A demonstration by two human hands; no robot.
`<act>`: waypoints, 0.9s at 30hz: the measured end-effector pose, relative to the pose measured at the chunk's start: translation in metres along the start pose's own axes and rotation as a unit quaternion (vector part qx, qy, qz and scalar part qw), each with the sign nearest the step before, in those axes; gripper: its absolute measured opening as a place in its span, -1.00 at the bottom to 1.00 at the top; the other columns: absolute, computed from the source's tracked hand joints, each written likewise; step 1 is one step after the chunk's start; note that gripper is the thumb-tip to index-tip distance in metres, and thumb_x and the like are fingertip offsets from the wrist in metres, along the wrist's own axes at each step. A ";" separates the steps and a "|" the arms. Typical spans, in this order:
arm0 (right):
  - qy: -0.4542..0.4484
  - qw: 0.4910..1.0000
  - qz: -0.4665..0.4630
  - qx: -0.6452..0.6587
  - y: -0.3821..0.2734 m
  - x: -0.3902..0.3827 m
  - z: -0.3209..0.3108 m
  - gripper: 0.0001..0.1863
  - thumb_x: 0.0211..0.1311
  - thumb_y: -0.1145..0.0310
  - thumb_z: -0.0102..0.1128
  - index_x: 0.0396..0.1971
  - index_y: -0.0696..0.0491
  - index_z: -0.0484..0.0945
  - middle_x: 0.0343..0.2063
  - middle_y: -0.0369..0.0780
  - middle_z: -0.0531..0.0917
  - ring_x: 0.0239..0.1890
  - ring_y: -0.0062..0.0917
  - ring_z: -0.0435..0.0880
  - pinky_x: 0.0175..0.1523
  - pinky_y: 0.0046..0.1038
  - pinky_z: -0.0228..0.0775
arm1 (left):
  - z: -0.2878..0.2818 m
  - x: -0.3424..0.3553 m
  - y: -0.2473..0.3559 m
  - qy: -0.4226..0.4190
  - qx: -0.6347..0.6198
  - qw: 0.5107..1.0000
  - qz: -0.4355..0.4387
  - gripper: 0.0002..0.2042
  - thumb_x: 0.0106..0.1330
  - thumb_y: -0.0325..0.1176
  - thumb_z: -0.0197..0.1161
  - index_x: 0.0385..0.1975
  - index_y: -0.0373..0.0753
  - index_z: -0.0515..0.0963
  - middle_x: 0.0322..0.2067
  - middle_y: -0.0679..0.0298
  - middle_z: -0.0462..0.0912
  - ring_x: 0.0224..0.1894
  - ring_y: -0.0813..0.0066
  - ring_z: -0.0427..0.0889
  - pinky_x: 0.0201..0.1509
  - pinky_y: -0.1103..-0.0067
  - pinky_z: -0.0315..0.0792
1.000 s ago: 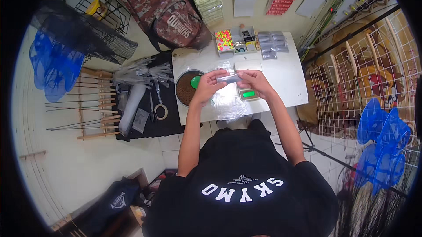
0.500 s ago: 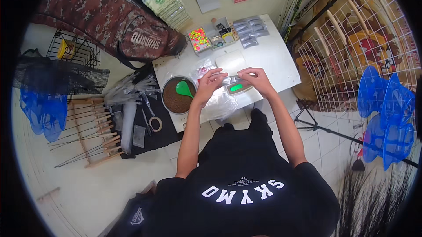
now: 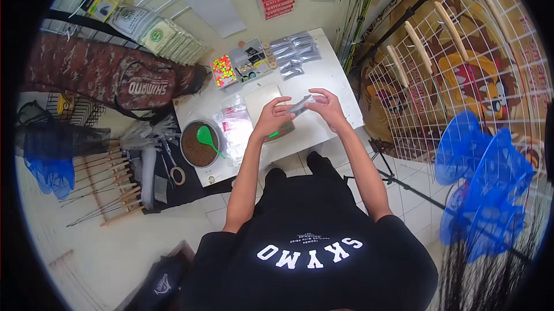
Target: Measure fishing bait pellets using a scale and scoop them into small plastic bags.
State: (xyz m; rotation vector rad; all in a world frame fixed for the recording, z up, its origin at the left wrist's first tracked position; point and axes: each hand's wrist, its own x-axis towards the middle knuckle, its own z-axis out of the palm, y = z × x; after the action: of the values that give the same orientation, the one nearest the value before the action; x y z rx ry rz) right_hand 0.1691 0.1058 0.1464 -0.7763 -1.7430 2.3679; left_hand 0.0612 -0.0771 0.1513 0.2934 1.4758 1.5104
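1. Head view, looking down from above on a person in a black printed shirt who stands at a small white rectangular table.
2. Both hands meet above the near edge of that table. The left hand and right hand each pinch one end of a small clear plastic packet, which hangs just above the tabletop, not resting on it.
3. Compared with half a second ago, the packet has risen slightly and the hands sit a little further toward the table's right side; a green object now lies partly hidden under the left hand.
4. To the table's left end sits a round brown bowl of dark granules with a bright green plastic scoop resting in it, untouched.
5. Between bowl and hands lies a loose pile of clear plastic bags.
6. At the table's far edge are a tray of colourful small items and a row of grey sachets.
7. The change suggests the packet is being handled or sealed, not filled.
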 end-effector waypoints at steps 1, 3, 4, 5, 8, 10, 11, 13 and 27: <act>-0.013 1.000 0.008 -0.011 -0.003 0.004 -0.006 -0.51 0.00 0.61 0.30 0.01 0.18 0.43 -0.29 -0.17 0.64 -0.25 -0.61 0.61 -0.11 -0.62 0.44 | 0.003 0.009 -0.006 0.001 0.008 1.000 0.019 -0.47 0.11 -0.54 0.33 0.11 -0.30 0.33 -0.05 0.07 0.56 -0.05 0.43 0.57 0.03 0.56 0.47; -0.017 1.000 -0.010 0.013 0.009 0.016 -0.022 -0.54 0.01 0.61 0.31 -0.02 0.19 0.44 -0.35 -0.19 0.65 -0.31 -0.63 0.62 -0.17 -0.64 0.45 | 0.011 0.029 -0.012 0.005 0.015 0.999 0.043 -0.48 0.10 -0.54 0.34 0.10 -0.29 0.34 -0.07 0.07 0.57 -0.06 0.44 0.57 0.00 0.58 0.49; -0.012 1.000 0.007 0.013 0.011 0.021 -0.027 -0.55 0.01 0.61 0.31 -0.04 0.19 0.44 -0.35 -0.19 0.65 -0.32 -0.62 0.62 -0.19 -0.64 0.46 | 0.014 0.035 -0.016 0.017 0.005 0.999 0.036 -0.48 0.10 -0.54 0.34 0.09 -0.29 0.35 -0.08 0.08 0.58 -0.07 0.45 0.58 0.00 0.58 0.48; -0.008 1.000 0.023 0.013 0.013 0.026 -0.032 -0.57 0.01 0.60 0.31 -0.06 0.19 0.43 -0.35 -0.19 0.65 -0.33 -0.62 0.63 -0.20 -0.64 0.48 | 0.016 0.042 -0.019 0.030 -0.006 0.999 0.028 -0.49 0.10 -0.53 0.34 0.09 -0.29 0.36 -0.08 0.08 0.58 -0.07 0.47 0.58 0.01 0.59 0.47; -0.001 0.997 0.059 0.041 0.018 0.045 -0.049 -0.59 0.01 0.60 0.33 -0.10 0.19 0.42 -0.39 -0.20 0.64 -0.34 -0.57 0.64 -0.21 -0.58 0.56 | 0.021 0.065 -0.028 0.064 -0.014 0.998 0.009 -0.50 0.11 -0.51 0.34 0.08 -0.29 0.37 -0.09 0.08 0.58 -0.09 0.47 0.58 0.00 0.57 0.47; 0.001 0.996 0.075 0.041 0.023 0.059 -0.060 -0.59 0.01 0.60 0.33 -0.10 0.18 0.41 -0.40 -0.21 0.63 -0.33 -0.55 0.64 -0.20 -0.56 0.59 | 0.025 0.080 -0.034 0.080 -0.012 0.997 -0.001 -0.51 0.11 -0.50 0.34 0.08 -0.29 0.37 -0.09 0.08 0.58 -0.10 0.47 0.58 0.00 0.56 0.47; 0.012 0.996 0.078 0.045 0.026 0.067 -0.065 -0.59 0.01 0.60 0.32 -0.11 0.18 0.41 -0.40 -0.21 0.63 -0.34 -0.55 0.64 -0.20 -0.55 0.59 | 0.027 0.089 -0.038 0.091 -0.014 0.996 0.005 -0.52 0.12 -0.50 0.33 0.07 -0.29 0.37 -0.11 0.09 0.59 -0.12 0.47 0.59 -0.01 0.57 0.47; 0.017 0.995 0.084 0.045 0.034 0.084 -0.074 -0.60 0.01 0.61 0.32 -0.11 0.18 0.41 -0.40 -0.20 0.62 -0.34 -0.55 0.64 -0.19 -0.54 0.59 | 0.028 0.109 -0.049 0.108 -0.021 0.994 0.011 -0.53 0.12 -0.49 0.33 0.06 -0.30 0.38 -0.13 0.09 0.60 -0.13 0.47 0.59 -0.03 0.57 0.48; 0.158 0.972 -0.053 -0.168 0.092 0.207 -0.111 -0.59 -0.12 0.53 0.45 -0.21 0.16 0.49 -0.37 -0.22 0.61 -0.31 -0.55 0.57 -0.16 -0.54 0.42 | 0.003 0.191 -0.066 0.297 0.421 0.825 0.232 -0.75 0.00 -0.57 0.25 -0.27 -0.31 0.52 -0.26 0.13 0.56 -0.13 0.15 0.50 -0.01 0.39 0.42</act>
State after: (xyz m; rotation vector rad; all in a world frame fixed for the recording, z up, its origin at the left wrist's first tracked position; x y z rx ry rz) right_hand 0.0604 0.2474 -0.0323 -1.0083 -2.0041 1.7826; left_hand -0.0029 0.0541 0.0111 0.8018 2.7126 1.2526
